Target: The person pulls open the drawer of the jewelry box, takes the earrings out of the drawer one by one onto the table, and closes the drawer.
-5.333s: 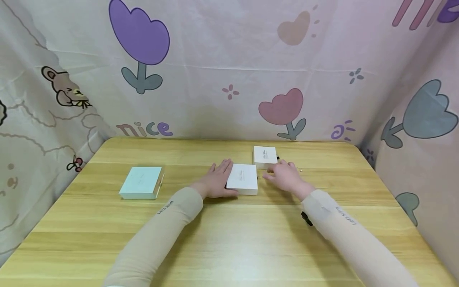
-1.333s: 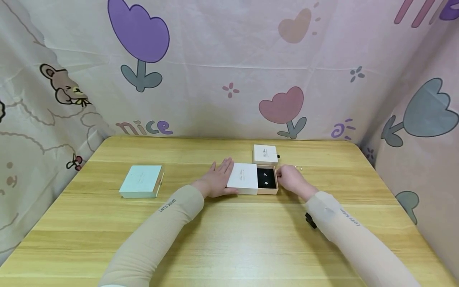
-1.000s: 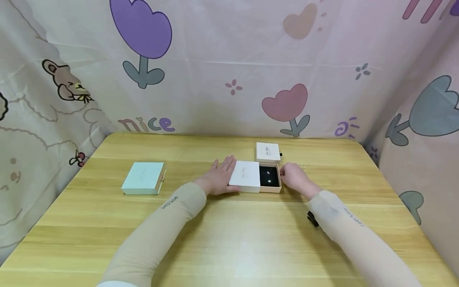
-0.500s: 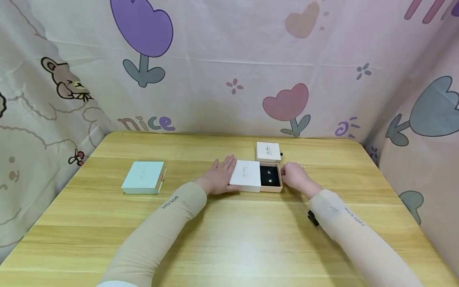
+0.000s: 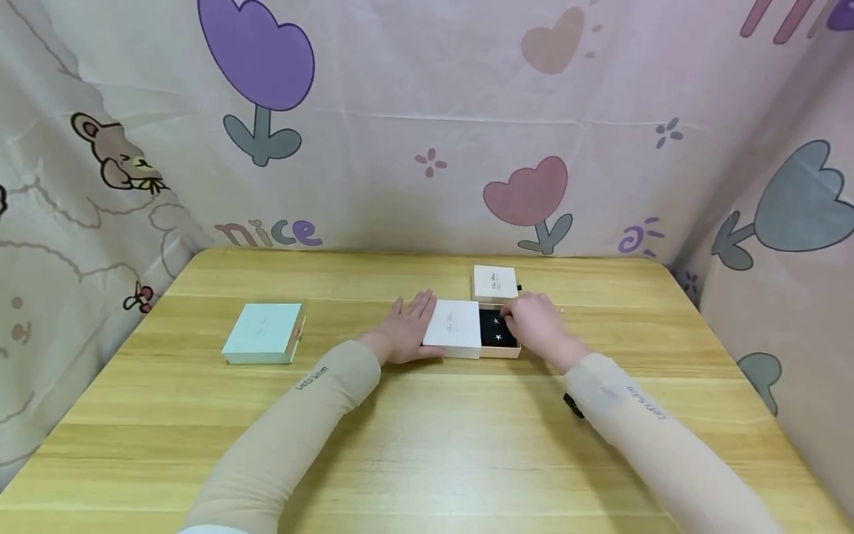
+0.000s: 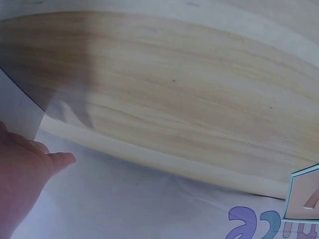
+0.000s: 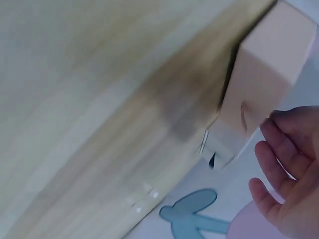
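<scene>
In the head view my left hand [image 5: 405,334] lies against the left side of a white drawer-style jewellery box [image 5: 454,325], fingers straight and thumb along its front. The box's pinkish drawer [image 5: 500,353] is pulled out to the right. Inside is a black pad [image 5: 489,335] bearing two small silver star earrings [image 5: 497,322]. My right hand [image 5: 536,325] covers the drawer's right end, fingertips at the pad. In the right wrist view, thumb and index tips meet at the drawer's top edge, near its pull loop [image 7: 243,117]; I cannot tell whether they pinch something.
Just behind the open box stands a smaller white box [image 5: 494,282] with a black tab. A mint-coloured box [image 5: 263,331] sits on the wooden table's [image 5: 427,460] left side. Two small shiny earrings [image 7: 147,200] lie near the table's back edge. A printed curtain [image 5: 373,148] hangs behind.
The drawer was closed several seconds ago and was pulled out to the right. Since half a second ago my right hand has moved from its end leftward over the pad. My left hand stayed.
</scene>
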Action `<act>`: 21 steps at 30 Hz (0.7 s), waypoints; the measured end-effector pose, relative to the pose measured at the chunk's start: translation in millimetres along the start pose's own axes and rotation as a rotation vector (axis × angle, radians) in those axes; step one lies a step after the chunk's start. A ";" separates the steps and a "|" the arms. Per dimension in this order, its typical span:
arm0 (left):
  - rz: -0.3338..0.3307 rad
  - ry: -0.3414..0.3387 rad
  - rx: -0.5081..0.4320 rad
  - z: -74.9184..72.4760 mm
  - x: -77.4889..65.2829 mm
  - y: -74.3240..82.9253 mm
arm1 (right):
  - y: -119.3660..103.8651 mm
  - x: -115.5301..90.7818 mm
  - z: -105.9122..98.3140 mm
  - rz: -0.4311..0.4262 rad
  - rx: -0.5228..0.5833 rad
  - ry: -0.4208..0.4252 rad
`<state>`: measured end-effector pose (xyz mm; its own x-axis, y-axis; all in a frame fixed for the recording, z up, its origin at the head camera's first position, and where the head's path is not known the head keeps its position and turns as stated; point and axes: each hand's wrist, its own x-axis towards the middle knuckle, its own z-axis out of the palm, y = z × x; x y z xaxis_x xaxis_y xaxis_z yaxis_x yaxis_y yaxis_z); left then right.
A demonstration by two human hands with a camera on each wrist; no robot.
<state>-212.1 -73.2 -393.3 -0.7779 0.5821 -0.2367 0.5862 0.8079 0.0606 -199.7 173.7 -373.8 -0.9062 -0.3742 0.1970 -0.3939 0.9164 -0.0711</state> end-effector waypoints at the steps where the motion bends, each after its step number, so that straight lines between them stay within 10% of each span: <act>1: -0.001 0.003 0.004 -0.3 0.1 0.2 | -2.9 0.5 1.3 -0.011 -0.015 -0.005; 21: -0.004 0.016 0.013 0.7 0.2 0.8 | -15.2 7.7 11.5 -0.008 -0.164 -0.038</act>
<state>-211.6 -72.4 -394.0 -0.7835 0.5805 -0.2217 0.5861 0.8089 0.0467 -202.5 155.3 -382.4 -0.9095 -0.3842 0.1590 -0.3739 0.9230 0.0911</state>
